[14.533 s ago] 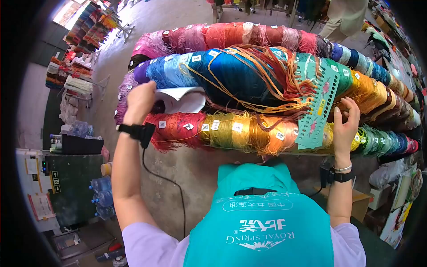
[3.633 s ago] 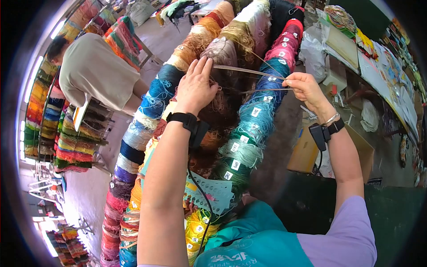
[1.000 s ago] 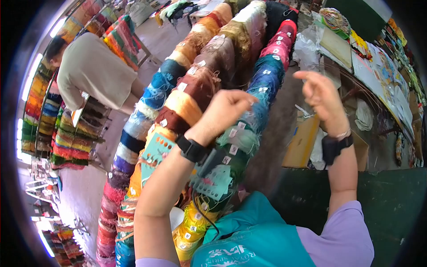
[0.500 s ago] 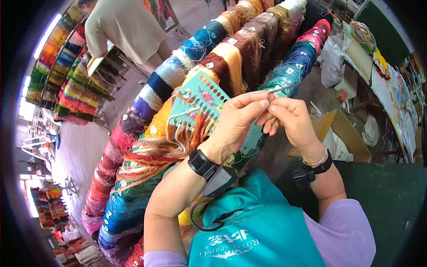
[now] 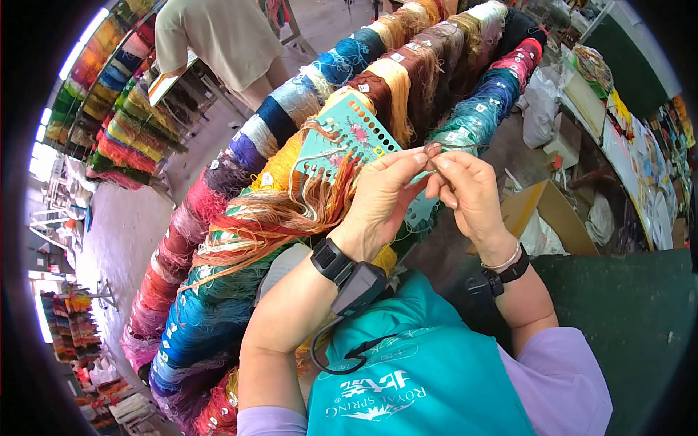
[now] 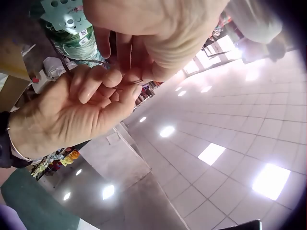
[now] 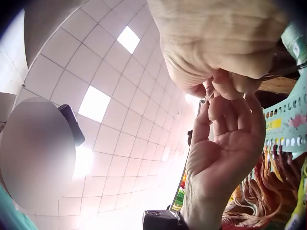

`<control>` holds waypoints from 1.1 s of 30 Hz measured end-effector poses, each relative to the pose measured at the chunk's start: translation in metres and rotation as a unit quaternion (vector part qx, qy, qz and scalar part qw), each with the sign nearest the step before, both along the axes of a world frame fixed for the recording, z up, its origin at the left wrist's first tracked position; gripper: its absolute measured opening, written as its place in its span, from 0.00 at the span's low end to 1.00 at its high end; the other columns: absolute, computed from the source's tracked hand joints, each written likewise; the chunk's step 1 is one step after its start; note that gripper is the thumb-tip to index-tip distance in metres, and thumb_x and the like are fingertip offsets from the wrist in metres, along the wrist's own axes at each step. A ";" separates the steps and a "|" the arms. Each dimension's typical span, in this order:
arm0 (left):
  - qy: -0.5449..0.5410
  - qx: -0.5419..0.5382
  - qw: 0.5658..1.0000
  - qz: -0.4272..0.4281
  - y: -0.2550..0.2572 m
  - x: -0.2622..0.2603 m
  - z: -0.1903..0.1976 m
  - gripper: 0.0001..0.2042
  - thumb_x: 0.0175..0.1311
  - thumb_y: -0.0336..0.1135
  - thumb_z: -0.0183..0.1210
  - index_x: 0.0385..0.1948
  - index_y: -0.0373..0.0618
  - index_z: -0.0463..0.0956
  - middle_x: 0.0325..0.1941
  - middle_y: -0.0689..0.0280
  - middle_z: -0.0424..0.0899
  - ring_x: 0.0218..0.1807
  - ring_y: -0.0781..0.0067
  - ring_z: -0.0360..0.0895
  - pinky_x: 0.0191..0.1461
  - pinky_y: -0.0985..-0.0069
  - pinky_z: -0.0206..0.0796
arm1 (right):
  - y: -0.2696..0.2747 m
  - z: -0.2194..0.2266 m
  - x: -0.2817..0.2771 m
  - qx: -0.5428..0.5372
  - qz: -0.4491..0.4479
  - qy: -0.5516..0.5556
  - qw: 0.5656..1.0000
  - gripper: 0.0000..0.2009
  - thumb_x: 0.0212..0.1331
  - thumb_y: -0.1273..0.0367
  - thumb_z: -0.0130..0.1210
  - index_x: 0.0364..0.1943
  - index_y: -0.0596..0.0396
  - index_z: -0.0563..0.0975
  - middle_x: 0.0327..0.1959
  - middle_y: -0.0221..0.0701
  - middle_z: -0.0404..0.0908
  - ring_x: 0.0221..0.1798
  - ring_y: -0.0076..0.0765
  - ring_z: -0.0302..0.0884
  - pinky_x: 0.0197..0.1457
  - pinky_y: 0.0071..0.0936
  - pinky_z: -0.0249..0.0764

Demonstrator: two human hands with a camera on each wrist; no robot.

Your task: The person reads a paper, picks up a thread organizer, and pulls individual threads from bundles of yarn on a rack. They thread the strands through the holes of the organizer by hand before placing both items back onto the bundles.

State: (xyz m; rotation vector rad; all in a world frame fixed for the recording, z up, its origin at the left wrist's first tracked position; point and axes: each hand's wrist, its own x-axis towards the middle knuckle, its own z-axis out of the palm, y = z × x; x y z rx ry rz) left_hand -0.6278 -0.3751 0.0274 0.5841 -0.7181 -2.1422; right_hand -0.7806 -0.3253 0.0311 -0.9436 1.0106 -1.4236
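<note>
Both hands meet fingertip to fingertip above the thread racks in the head view. The left hand [image 5: 382, 200] pinches a small dark brown strand of thread [image 5: 434, 150] between thumb and forefinger. From the other side, the right hand [image 5: 471, 192] pinches the same strand, its other fingers curled below. Close by the left wrist lies a teal punched card [image 5: 345, 120] with printed pink flowers and a row of holes. Orange, rust, brown and cream threads [image 5: 291, 229] hang from its holes and spread over the skeins. In the right wrist view the fingers hide most of the strand.
Long rows of labelled skeins [image 5: 240, 320] run diagonally under the arms. A cardboard box [image 5: 542, 218] stands on the floor at right, near a table [image 5: 640, 160] with papers. Another person [image 5: 218, 47] stands at back left beside hanging yarn [image 5: 123, 156]. A cable [image 5: 320, 356] hangs from the left wrist.
Earlier, the left hand lay at brown skeins while the right drew strands out. One second ago the hands were apart; now they meet at the strand. The view has swung toward the card.
</note>
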 end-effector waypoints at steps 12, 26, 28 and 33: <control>0.001 0.007 1.000 0.018 0.001 -0.018 -0.001 0.13 0.63 0.33 0.62 0.47 0.39 0.81 0.53 0.62 0.83 0.53 0.73 0.78 0.60 0.69 0.67 | 0.001 -0.001 -0.004 -0.014 -0.066 -0.024 0.997 0.07 0.65 0.73 0.53 0.37 0.62 0.82 0.22 0.30 0.80 0.18 0.13 0.65 0.20 0.10 0.58; -0.155 -0.065 0.984 -0.064 -0.029 -0.028 0.007 0.14 0.71 0.36 0.53 0.52 0.42 0.78 0.54 0.63 0.82 0.55 0.73 0.77 0.62 0.69 0.67 | -0.018 -0.007 -0.064 0.123 0.179 -0.241 0.946 0.07 0.68 0.69 0.52 0.42 0.57 0.78 0.15 0.16 0.58 0.15 0.12 0.52 0.18 0.12 0.47; -0.217 -0.102 0.969 -0.066 -0.044 -0.029 0.012 0.15 0.71 0.36 0.52 0.55 0.40 0.75 0.55 0.62 0.82 0.57 0.74 0.77 0.61 0.71 0.68 | -0.041 -0.020 -0.096 0.072 0.107 -0.384 0.914 0.07 0.66 0.69 0.54 0.43 0.56 0.78 0.16 0.16 0.59 0.15 0.12 0.53 0.18 0.13 0.49; -0.256 -0.133 0.957 -0.043 -0.080 -0.038 0.019 0.15 0.72 0.34 0.51 0.56 0.39 0.74 0.56 0.62 0.81 0.57 0.75 0.77 0.61 0.75 0.68 | -0.135 -0.031 -0.170 -0.009 -0.118 -0.313 0.943 0.08 0.62 0.68 0.60 0.43 0.54 0.78 0.18 0.18 0.63 0.15 0.14 0.54 0.17 0.15 0.51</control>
